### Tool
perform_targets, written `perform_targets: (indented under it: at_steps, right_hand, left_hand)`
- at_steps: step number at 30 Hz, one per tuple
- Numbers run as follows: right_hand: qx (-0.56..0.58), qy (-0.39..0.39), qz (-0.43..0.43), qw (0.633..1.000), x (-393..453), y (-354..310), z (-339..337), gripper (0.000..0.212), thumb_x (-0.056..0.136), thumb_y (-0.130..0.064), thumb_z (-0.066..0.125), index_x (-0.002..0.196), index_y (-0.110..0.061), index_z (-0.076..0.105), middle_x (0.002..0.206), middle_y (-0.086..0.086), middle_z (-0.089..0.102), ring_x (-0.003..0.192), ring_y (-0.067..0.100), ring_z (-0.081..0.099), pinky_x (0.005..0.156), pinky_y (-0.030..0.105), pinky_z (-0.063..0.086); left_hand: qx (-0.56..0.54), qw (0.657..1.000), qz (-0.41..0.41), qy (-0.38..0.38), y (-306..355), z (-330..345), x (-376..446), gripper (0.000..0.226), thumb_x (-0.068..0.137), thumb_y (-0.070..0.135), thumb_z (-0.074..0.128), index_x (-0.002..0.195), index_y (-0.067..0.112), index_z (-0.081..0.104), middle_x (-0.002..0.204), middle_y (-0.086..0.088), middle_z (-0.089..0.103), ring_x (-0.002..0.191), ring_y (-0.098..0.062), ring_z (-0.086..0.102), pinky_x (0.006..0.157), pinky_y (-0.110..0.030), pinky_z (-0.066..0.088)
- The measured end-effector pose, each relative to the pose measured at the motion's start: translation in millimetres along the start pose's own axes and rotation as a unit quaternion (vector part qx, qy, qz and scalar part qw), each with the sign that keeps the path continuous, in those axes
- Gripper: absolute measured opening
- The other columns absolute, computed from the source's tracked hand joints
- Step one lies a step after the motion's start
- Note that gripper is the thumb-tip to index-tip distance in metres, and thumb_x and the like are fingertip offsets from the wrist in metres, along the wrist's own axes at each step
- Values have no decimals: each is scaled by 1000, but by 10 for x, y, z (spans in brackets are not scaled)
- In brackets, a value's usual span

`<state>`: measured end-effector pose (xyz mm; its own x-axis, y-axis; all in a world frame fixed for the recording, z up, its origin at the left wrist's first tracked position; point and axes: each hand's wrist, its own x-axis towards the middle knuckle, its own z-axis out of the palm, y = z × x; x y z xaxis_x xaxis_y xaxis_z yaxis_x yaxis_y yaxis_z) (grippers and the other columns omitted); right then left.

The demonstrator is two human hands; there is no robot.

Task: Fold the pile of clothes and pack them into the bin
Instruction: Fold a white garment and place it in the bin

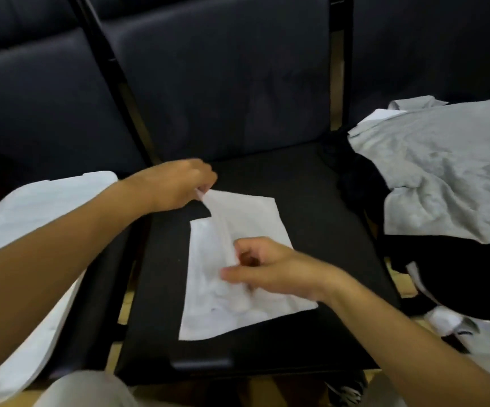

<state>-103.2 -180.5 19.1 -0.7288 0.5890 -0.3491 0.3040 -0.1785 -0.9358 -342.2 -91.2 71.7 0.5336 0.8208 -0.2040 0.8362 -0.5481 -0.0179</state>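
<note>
While the white garment [238, 259] lies on the black seat [311, 201], the left hand [176, 183] pinches its far corner and the right hand [267, 265] pinches a fold mid-cloth. A clothes pile [443, 186] sits right; a white lid [32, 215] sits left.

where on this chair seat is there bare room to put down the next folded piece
Bare black seat lies behind and right of the white garment, up to the dark backrest; a narrower strip runs along the front edge. The right is crowded with the grey and black pile; the white bin lid takes the left.
</note>
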Motion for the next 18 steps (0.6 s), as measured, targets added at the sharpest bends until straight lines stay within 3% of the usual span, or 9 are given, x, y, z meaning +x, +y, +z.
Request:
perform_targets:
  at_steps: [2,3,5,7,9,12,14,15,18]
  right_hand:
    - [-32,-78,28,996,150,-32,173,23,95,-32,64,104,-10,63,99,7,70,89,14,68,79,28,55]
    - [-68,-78,39,994,196,-8,171,22,96,-34,63,103,-13,63,99,4,71,88,13,69,76,26,55]
    - [-183,9,69,981,247,74,73,20,95,-40,61,96,-21,62,96,-2,68,87,13,68,73,26,53]
    - [-328,125,155,923,243,183,-57,26,92,-45,62,104,-23,58,109,-2,59,98,17,61,80,31,51]
    - [-370,165,226,886,241,279,-108,53,87,-42,70,127,-18,46,129,5,45,118,26,50,93,38,48]
    - [-309,168,238,905,307,334,-64,86,79,-28,81,144,-20,24,142,9,35,127,28,46,95,36,46]
    - [-274,171,242,915,358,357,-68,97,80,-20,80,151,-21,15,145,9,37,128,27,50,96,36,47]
    - [-255,181,248,917,372,358,-109,92,80,-17,79,150,-20,19,143,9,42,124,26,53,93,35,49]
    - [-256,198,240,915,342,349,-309,46,79,-23,73,120,-14,57,116,4,60,99,21,63,79,36,56]
  left_hand:
    - [71,996,-8,-61,-207,252,-336,26,80,-4,60,84,21,56,93,4,57,92,-20,53,80,-37,46]
    - [105,989,-21,-105,-257,357,-460,29,81,-4,57,89,24,55,100,6,56,98,-18,52,83,-33,42]
    - [100,983,-39,-151,-280,528,-582,35,87,-3,50,94,30,52,105,11,54,105,-15,51,88,-29,40]
    - [39,994,-36,-99,-174,627,-471,30,95,3,49,106,30,55,113,9,54,111,-15,52,94,-32,41]
    - [5,999,-8,-37,24,742,-194,41,96,11,56,132,28,50,136,7,48,126,-16,44,103,-32,36]
    - [39,994,106,-8,468,875,336,70,86,25,72,147,31,37,155,9,35,146,-13,23,119,-32,13]
    - [92,983,149,-50,711,916,597,63,82,31,75,139,28,47,145,5,49,142,-15,33,122,-38,1]
    - [122,979,149,-64,767,908,677,51,83,34,73,129,28,53,133,5,59,133,-15,44,123,-40,4]
    - [192,972,125,-59,694,807,628,32,86,45,67,111,26,63,106,5,66,105,-17,56,110,-36,27]
